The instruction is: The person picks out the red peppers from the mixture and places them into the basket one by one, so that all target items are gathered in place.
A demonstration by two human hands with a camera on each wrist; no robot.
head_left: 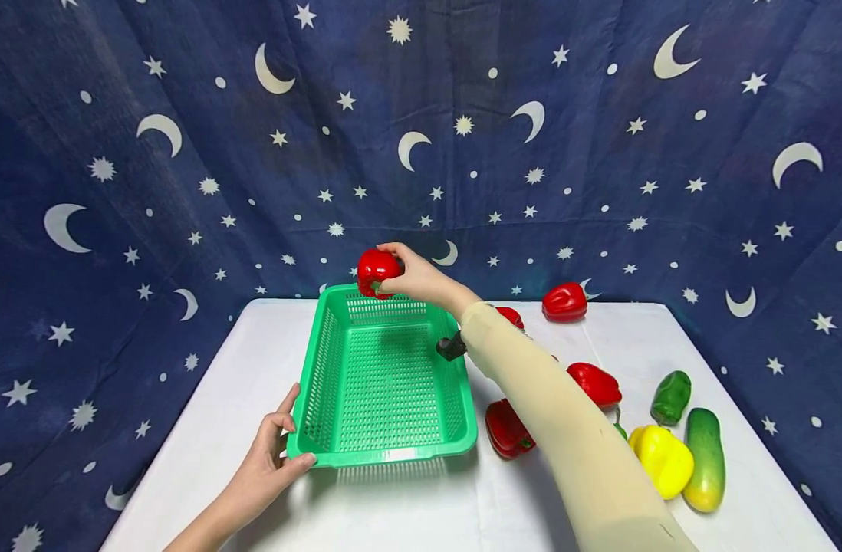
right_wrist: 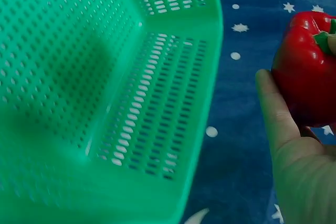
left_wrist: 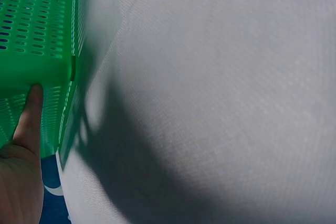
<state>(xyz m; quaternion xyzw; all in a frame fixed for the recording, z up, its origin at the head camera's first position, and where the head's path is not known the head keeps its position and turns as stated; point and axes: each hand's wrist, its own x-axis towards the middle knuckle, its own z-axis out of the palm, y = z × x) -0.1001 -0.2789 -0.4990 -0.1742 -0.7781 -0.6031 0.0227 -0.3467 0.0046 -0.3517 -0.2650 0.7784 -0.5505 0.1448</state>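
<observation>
A red bell pepper (head_left: 377, 271) is gripped by my right hand (head_left: 417, 277) above the far rim of a green plastic basket (head_left: 386, 458). In the right wrist view the pepper (right_wrist: 310, 77) shows its green stem by the thumb, with a finger along its side. My left hand (head_left: 264, 452) holds the basket's near left corner, thumb on the front rim and fingers at the left side. The left wrist view shows one finger (left_wrist: 31, 119) against the basket's slotted wall (left_wrist: 37, 24). Inside the basket only the perforated floor shows.
Right of the basket lie several red peppers (head_left: 593, 385), some partly hidden by my right forearm. One red pepper (head_left: 564, 302) lies at the back edge. Farther right are a yellow pepper (head_left: 662, 461), a green pepper (head_left: 672, 397) and a green-yellow cucumber-like vegetable (head_left: 705, 460). A starry blue cloth (head_left: 421, 115) hangs behind.
</observation>
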